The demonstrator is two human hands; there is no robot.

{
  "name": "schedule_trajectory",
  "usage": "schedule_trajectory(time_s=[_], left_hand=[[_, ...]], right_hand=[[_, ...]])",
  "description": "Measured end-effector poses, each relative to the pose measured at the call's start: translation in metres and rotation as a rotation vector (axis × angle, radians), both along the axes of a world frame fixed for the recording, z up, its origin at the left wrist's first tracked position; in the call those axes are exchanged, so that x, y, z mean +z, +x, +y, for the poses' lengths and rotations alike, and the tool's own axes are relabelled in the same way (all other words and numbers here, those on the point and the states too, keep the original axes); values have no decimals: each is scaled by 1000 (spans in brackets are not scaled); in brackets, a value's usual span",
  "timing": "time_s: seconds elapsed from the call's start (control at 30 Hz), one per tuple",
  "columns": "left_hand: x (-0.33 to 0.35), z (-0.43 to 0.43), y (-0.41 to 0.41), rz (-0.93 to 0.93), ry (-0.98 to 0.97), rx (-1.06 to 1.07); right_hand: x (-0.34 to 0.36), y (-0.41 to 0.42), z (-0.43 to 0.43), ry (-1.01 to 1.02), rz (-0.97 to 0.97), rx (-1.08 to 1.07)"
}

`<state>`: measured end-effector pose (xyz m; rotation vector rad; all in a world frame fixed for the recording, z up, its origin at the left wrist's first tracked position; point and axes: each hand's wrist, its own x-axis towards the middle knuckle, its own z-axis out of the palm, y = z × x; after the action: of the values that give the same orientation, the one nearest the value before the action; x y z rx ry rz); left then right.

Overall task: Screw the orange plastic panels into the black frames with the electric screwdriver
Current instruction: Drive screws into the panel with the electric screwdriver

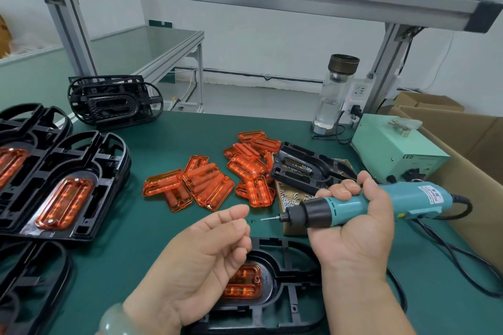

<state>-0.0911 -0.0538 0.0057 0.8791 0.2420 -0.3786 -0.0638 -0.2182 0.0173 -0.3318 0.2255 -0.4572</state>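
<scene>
Hands are being held over the near frame [295, 262], right hand [359, 234] gripping the electric screwdriver [351, 208], left hand [201, 255] pinched together, on what cannot be told. Beyond that frame, loose orange panels [209, 185] are being left unfitted.

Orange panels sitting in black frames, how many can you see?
3 orange panels: one at the left edge, one beside it, one at bottom centre. Others may be hidden.

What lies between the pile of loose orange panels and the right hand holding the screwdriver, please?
In the head view, a black frame and a scatter of loose screws lie between the orange panels and the right hand gripping the screwdriver.
</scene>
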Motion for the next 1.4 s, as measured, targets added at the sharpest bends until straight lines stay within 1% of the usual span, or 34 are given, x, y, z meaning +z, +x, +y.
schedule_trajectory(time_s=[0.17,0.37,0.73,1.03,1.4], left_hand=[[3,-3,-3,35,-17,-68],[4,-2,-2,93,-110,-125],[5,-2,-3,87,-152,-163],[2,-3,-4,47,-103,-155],[-4,-9,-4,-128,85,-24]], right_hand=[[2,-1,3,15,10,-3],[3,-3,6,6,10,19],[2,-4,7,-4,-10,33],[4,-5,8,-4,-9,33],[0,-4,10,-54,-42,5]])
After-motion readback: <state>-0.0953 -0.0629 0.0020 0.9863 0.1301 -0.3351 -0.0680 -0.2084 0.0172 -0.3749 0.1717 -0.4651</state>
